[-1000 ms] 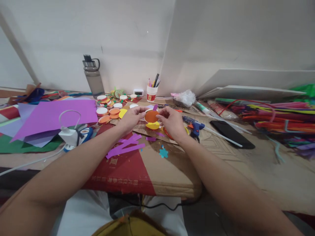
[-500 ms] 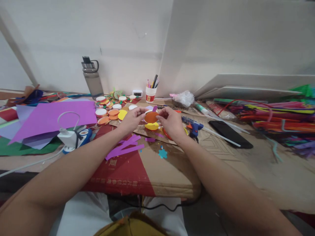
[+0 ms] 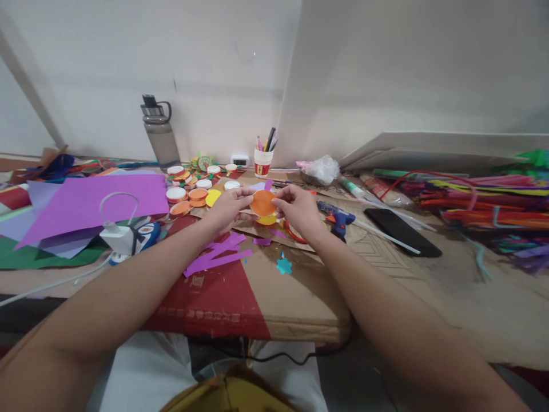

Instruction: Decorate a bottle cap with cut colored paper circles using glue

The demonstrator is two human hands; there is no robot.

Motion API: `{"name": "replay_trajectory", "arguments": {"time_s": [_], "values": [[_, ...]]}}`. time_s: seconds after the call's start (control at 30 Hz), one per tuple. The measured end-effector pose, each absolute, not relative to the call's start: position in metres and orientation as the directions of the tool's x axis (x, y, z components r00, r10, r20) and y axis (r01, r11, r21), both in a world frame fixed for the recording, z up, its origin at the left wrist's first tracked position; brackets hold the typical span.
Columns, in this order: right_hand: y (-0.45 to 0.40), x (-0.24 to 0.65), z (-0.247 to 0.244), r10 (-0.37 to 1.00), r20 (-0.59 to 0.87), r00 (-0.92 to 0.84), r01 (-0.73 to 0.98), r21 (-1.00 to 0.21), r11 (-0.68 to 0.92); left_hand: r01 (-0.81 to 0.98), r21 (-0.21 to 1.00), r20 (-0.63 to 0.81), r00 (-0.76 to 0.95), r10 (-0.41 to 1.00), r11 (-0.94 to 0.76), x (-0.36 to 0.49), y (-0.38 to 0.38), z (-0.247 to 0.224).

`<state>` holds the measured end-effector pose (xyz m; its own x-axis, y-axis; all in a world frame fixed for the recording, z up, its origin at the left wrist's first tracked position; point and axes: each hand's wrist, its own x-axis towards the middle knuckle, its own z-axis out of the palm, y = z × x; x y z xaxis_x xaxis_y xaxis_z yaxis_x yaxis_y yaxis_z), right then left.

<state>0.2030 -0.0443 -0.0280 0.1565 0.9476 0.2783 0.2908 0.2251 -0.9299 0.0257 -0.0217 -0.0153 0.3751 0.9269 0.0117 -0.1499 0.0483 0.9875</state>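
An orange paper disc (image 3: 263, 202) is held up over the cardboard between my two hands. My left hand (image 3: 231, 207) pinches its left edge, and my right hand (image 3: 297, 207) pinches the right edge. Just below the disc a yellow round piece (image 3: 266, 220) shows in part. Purple paper strips (image 3: 218, 254) lie in front of my left hand. Nearer to me rests a small teal paper flower (image 3: 283, 265). Beside my right wrist is a blue hot glue gun (image 3: 338, 222).
Round paper-covered pieces (image 3: 176, 194) cluster at left behind purple sheets (image 3: 103, 200). A water bottle (image 3: 160, 137) and a paper cup (image 3: 263, 163) of pens stand by the wall. A white charger (image 3: 116, 237) lies left; a black phone (image 3: 403, 232) and pipe cleaners (image 3: 484, 200) lie right.
The orange disc has tilted, so its face now looks lighter and rounder. Both hands keep their hold on its edges and have shifted only slightly.
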Motion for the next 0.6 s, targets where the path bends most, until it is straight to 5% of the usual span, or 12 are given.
{"name": "replay_trajectory", "arguments": {"time_s": [0.33, 0.6], "values": [[-0.0390, 0.2074, -0.0299, 0.982, 0.139, 0.129, 0.011, -0.990, 0.139, -0.223, 0.964, -0.042, 0.412, 0.910, 0.146, 0.0234, -0.0161, -0.0191], [-0.0415, 0.2059, -0.0263, 0.968, 0.224, 0.115, 0.191, -0.961, 0.200, -0.203, 0.977, 0.016, 0.363, 0.932, 0.062, 0.0233, -0.0161, -0.0239]]}}
